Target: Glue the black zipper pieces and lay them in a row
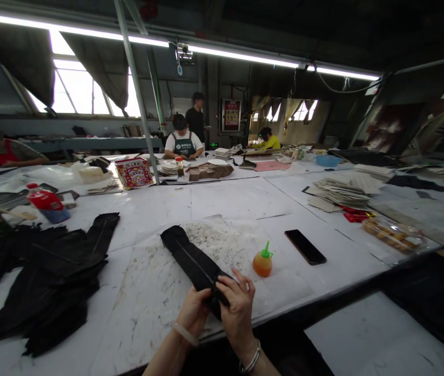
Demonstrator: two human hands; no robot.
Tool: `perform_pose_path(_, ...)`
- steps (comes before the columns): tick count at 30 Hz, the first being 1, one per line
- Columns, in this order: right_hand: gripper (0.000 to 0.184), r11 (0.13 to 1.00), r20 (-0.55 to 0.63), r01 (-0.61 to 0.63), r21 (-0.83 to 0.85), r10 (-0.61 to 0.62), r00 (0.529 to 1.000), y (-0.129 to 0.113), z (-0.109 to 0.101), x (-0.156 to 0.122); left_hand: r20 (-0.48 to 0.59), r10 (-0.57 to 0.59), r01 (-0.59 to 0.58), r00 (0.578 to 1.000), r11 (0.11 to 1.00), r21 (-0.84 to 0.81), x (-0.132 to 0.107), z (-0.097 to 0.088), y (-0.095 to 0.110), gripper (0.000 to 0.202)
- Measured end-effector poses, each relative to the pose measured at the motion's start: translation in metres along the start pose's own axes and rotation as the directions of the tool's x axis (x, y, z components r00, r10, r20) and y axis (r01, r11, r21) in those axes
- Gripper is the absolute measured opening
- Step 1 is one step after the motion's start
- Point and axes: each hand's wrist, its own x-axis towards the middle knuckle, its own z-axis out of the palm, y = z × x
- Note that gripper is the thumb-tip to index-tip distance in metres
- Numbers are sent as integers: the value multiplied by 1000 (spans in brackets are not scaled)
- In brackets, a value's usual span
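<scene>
A long narrow black fabric piece (pixel 188 256) with a stitched line along its middle lies on the white table (pixel 237 203), reaching away from me toward the upper left. My left hand (pixel 194 312) and my right hand (pixel 236 305) both grip its near end, fingers curled round the cloth at the table's front edge. A small orange glue bottle (pixel 263 262) with a green nozzle stands just right of my right hand. A black phone (pixel 305 246) lies flat further right.
A heap of black fabric pieces (pixel 45 282) covers the table's left. A red bottle (pixel 45 201), a printed box (pixel 133 173), paper stacks (pixel 339 192) and a clear snack packet (pixel 394 234) lie around. Several people sit or stand at the far side.
</scene>
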Motion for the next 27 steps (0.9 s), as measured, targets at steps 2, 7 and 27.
perform_pose_path(2, 40, 985, 146, 172, 25, -173, 974, 0, -6, -5, 16, 5, -6, 1000, 999, 53, -1, -10, 6, 20)
perform_pose_path(7, 30, 949, 504, 267, 169, -316, 804, -4, -20, 10, 61, -74, 60, 995, 979, 196, -4, -31, 14, 24)
perform_pose_path(27, 27, 751, 674, -649, 121, 418, 609, 24, 25, 36, 74, -24, -76, 997, -76, 994, -2, -33, 45, 47)
